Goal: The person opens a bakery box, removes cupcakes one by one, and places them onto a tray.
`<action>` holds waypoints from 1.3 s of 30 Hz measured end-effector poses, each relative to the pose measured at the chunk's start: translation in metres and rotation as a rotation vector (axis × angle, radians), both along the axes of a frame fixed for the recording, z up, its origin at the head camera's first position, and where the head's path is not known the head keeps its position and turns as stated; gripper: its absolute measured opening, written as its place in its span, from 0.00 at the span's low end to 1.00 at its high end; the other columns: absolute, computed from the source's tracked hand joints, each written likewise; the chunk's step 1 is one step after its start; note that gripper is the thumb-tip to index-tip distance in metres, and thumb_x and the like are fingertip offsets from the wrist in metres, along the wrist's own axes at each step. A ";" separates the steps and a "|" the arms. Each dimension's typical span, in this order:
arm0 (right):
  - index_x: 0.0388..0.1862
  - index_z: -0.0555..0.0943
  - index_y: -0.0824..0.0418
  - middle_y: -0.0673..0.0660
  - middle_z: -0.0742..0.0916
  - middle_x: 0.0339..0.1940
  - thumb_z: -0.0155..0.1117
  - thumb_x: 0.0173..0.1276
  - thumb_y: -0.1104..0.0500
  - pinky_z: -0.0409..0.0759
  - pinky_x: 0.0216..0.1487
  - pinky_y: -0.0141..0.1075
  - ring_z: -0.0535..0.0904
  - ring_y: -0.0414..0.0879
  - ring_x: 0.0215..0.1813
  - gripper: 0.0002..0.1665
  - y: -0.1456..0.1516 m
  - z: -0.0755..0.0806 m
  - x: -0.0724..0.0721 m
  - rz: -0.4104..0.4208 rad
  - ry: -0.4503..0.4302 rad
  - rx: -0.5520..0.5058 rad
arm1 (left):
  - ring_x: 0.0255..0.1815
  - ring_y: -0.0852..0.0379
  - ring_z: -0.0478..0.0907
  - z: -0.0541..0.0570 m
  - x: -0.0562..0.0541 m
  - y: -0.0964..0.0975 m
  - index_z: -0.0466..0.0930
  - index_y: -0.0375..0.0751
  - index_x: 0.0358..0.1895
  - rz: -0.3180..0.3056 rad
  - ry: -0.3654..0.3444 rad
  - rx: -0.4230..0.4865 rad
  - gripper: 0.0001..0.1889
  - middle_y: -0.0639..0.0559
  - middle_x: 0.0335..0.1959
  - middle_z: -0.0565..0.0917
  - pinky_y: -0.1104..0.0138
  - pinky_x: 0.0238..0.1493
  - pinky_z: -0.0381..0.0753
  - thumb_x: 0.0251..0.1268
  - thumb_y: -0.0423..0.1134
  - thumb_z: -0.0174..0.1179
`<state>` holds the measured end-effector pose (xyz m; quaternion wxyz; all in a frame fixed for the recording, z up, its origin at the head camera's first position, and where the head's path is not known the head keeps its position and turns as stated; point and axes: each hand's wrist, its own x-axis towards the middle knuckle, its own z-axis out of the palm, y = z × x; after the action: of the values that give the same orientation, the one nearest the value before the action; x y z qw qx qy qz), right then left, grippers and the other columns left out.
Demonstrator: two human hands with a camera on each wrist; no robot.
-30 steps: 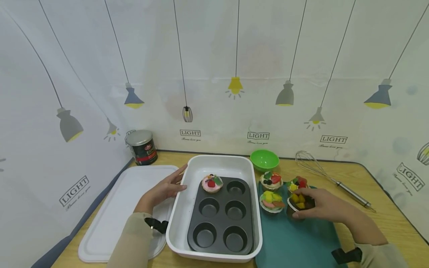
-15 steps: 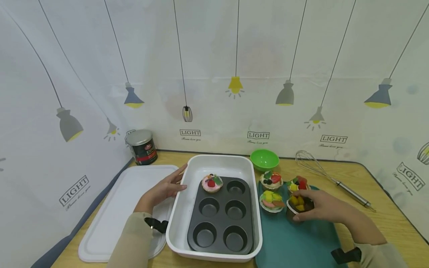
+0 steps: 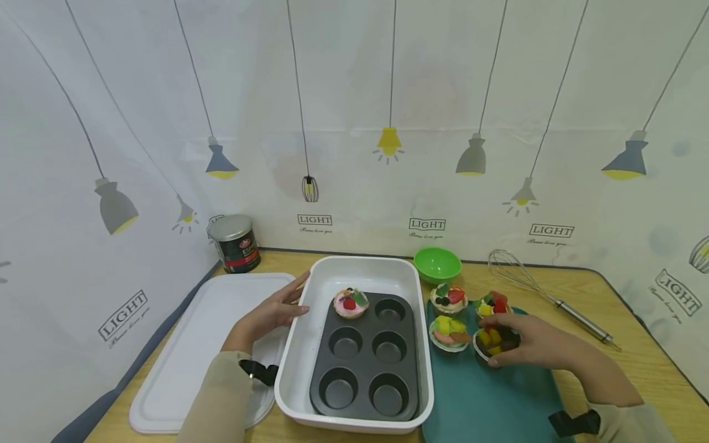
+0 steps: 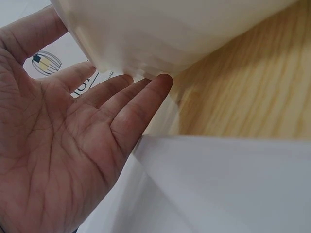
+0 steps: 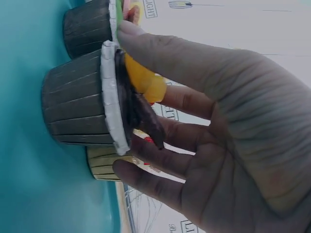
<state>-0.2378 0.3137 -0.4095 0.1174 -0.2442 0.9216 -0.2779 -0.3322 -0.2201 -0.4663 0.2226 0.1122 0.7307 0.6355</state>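
My left hand (image 3: pixel 271 312) touches the left wall of a deep white tray (image 3: pixel 288 369), fingers extended along it; in the left wrist view the palm and fingertips show against the pale wall. A dark muffin tin (image 3: pixel 362 363) sits inside, with a pink-topped toy cupcake (image 3: pixel 350 303) in its far left cup. On the teal tray (image 3: pixel 487 406), my right hand (image 3: pixel 537 341) holds a chocolate cupcake (image 5: pixel 80 99) with yellow pieces on top, thumb at the rim and fingers around the far side. The cupcake's base appears to rest on the teal tray.
Several cupcakes, such as the yellow-topped one (image 3: pixel 450 333), stand close beside the held one. Behind are a green bowl (image 3: pixel 437 264) and a whisk (image 3: pixel 548 298). A white lid (image 3: pixel 183 369) lies at left, with a dark can (image 3: pixel 235 243) behind it.
The chocolate cupcake has turned or tilted slightly in my right hand, its yellow pieces shifting a little towards me. My left hand and the white tray stay put.
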 end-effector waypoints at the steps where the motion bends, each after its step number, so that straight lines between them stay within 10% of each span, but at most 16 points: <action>1: 0.66 0.76 0.60 0.59 0.82 0.59 0.75 0.59 0.41 0.79 0.51 0.51 0.78 0.57 0.57 0.41 0.000 0.001 0.001 0.001 0.011 0.001 | 0.73 0.41 0.66 0.000 0.000 0.000 0.49 0.72 0.80 -0.002 -0.001 0.002 0.47 0.47 0.81 0.54 0.46 0.65 0.72 0.62 0.42 0.66; 22: 0.61 0.80 0.55 0.52 0.86 0.55 0.67 0.71 0.50 0.83 0.50 0.46 0.83 0.53 0.55 0.22 -0.013 0.011 0.008 0.091 0.215 -0.122 | 0.72 0.41 0.67 -0.004 -0.002 -0.001 0.51 0.72 0.80 0.009 -0.008 -0.009 0.46 0.47 0.81 0.55 0.44 0.66 0.70 0.62 0.42 0.66; 39: 0.63 0.78 0.52 0.47 0.83 0.60 0.68 0.69 0.45 0.76 0.64 0.46 0.77 0.45 0.63 0.27 -0.170 0.073 -0.038 0.311 0.247 -0.181 | 0.74 0.41 0.65 -0.002 -0.001 -0.002 0.50 0.72 0.80 -0.007 0.000 0.009 0.47 0.47 0.81 0.53 0.46 0.66 0.71 0.62 0.43 0.66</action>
<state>-0.2762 0.1434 -0.3369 0.0227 -0.4250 0.8516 -0.3061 -0.3331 -0.2218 -0.4683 0.2243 0.1155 0.7275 0.6380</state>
